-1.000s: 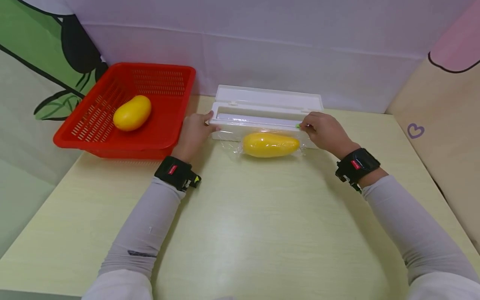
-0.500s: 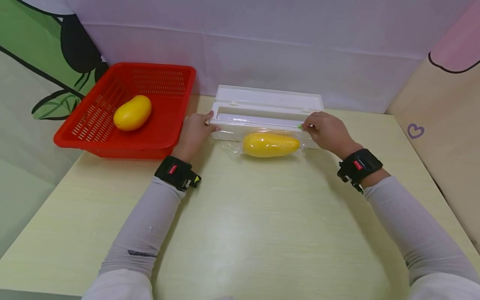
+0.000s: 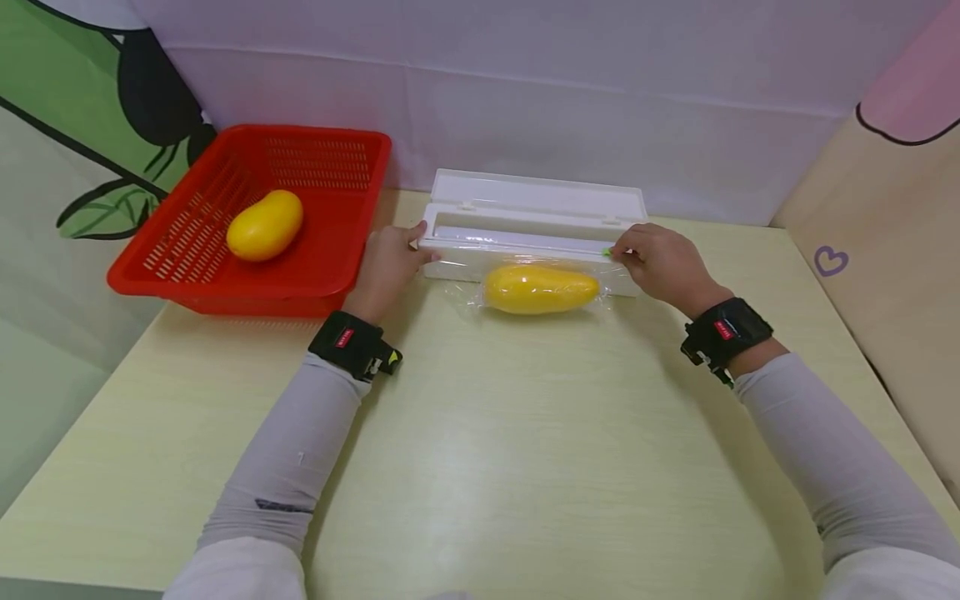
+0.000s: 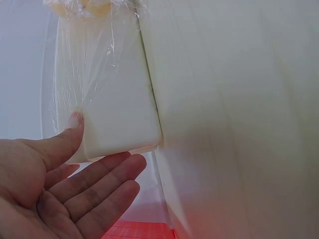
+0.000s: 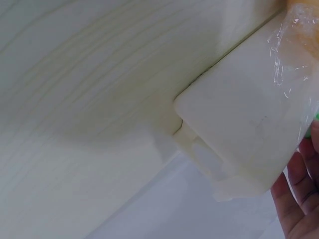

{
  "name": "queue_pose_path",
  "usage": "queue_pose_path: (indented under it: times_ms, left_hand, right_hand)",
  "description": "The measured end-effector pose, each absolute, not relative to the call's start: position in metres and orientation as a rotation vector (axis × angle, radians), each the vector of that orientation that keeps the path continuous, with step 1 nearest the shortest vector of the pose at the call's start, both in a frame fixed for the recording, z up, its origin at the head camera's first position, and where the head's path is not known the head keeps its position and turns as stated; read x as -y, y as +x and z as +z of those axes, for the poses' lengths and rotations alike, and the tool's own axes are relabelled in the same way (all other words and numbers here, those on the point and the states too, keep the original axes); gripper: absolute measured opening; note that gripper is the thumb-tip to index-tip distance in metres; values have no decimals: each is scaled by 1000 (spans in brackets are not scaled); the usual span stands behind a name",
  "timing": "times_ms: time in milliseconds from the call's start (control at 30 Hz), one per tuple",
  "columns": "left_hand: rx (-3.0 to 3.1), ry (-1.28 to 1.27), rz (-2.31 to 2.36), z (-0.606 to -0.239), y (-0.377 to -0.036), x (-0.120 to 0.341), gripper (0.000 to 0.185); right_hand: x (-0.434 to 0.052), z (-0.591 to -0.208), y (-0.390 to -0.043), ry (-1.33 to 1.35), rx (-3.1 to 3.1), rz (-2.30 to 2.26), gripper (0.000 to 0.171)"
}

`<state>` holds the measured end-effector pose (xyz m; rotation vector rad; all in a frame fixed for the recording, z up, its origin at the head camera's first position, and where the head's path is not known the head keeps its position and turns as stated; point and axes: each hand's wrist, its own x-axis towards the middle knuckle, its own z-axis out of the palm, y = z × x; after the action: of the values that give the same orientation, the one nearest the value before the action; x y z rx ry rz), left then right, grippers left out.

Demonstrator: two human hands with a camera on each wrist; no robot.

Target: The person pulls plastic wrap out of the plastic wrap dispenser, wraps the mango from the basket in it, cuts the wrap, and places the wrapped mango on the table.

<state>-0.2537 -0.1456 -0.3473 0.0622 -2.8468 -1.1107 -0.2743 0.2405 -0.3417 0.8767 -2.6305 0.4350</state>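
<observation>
Fingers of my left hand (image 3: 387, 265) lie straight and relaxed against the left end of the white wrap box (image 3: 525, 218), the thumb (image 4: 67, 137) pressing its top edge where the film comes over, so that hand steadies the box and grips nothing. At the other end my right hand (image 3: 660, 265) pinches the small green slider (image 3: 605, 252) on the box's front rail between curled fingertips. Just in front of the box lies the mango (image 3: 540, 288), on the pale table (image 3: 487, 433) under the clear film (image 3: 468, 279) drawn from the roll. I judge the film thin, limp and clingy, apt to stick to itself, so it is best taken by its free corners and kept taut. The mango looks firm, smooth and fairly heavy, slippery under plastic; I would cup it round its middle. A second mango (image 3: 265, 225) rests in the red basket (image 3: 217, 287) to the left.
</observation>
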Motion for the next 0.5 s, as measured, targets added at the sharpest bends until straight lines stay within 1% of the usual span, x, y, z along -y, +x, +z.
queue_pose_path:
  times_ms: [500]
  left_hand:
    - [2838, 40, -1080, -347, -253, 145, 61]
  right_hand:
    - [-247, -342, -274, 856, 2618, 437, 6]
